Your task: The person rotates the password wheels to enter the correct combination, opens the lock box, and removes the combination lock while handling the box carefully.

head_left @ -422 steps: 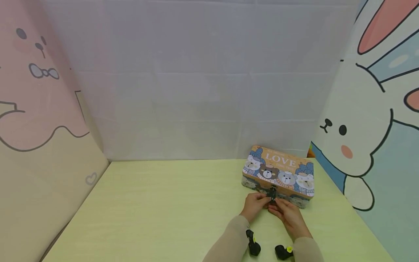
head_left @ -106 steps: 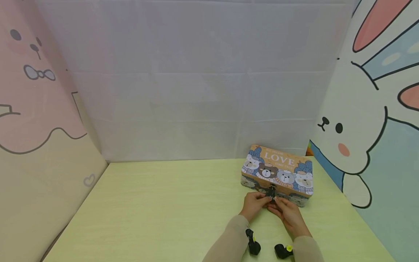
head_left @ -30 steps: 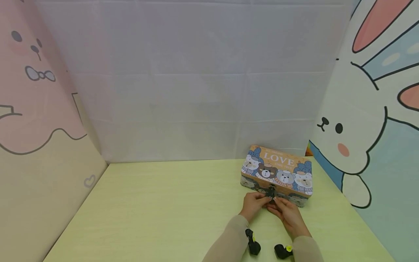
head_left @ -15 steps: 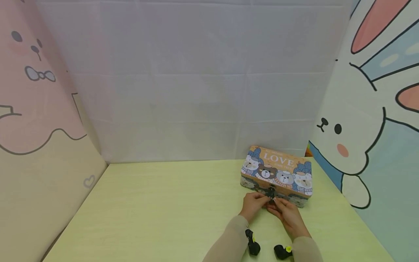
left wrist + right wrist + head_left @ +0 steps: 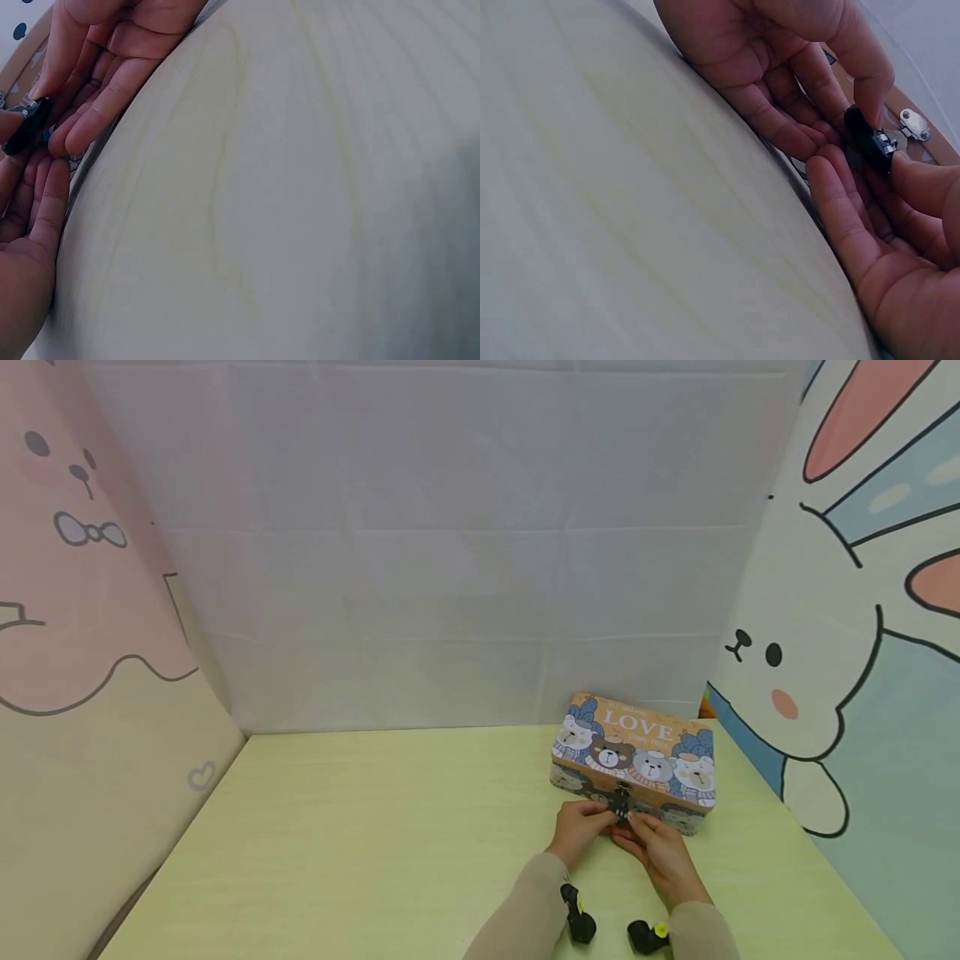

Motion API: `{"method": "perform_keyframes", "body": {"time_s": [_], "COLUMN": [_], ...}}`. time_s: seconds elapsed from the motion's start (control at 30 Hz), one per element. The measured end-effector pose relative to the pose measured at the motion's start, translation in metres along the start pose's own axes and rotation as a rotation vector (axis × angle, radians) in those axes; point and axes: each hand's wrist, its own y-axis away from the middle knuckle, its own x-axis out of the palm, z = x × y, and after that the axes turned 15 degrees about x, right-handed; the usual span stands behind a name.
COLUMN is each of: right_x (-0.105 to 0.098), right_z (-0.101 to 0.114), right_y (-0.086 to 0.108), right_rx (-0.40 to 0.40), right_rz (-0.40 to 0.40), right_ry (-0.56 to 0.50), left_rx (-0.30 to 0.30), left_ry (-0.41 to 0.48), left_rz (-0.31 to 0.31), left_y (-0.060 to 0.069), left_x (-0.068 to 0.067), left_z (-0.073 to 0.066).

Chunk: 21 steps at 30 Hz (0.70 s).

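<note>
A small black combination padlock hangs at the front clasp of a tin box printed with bears and the word LOVE. My left hand pinches the padlock from the left, and my right hand pinches it from the right. Close up in the right wrist view, the dark padlock shows silvery parts beside the metal clasp. Fingertips of both hands surround the padlock in the left wrist view. Its numbers are too small to read, and fingers cover part of it.
Two black objects with yellow parts lie near my forearms: one by the left sleeve, another beside the right sleeve. The pale yellow table spreads to the left. A white backdrop stands behind the box, with a rabbit-printed panel at right.
Both hands stay at the padlock throughout, with only slight finger movement, and the padlock tilts a little. The box stays put; the head view has shifted slightly.
</note>
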Motion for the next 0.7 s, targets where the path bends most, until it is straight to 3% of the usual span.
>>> {"method": "perform_keyframes", "body": {"time_s": [0.7], "right_x": [-0.0006], "right_z": [0.0009], "right_y": [-0.0003], "right_rx": [0.001], "right_rz": [0.009], "right_ry": [0.007], "left_rx": [0.041], "left_ry": [-0.011], "left_rz": [0.030], "left_y": [0.0009], "left_x": [-0.0008], "left_z": [0.0000]}}
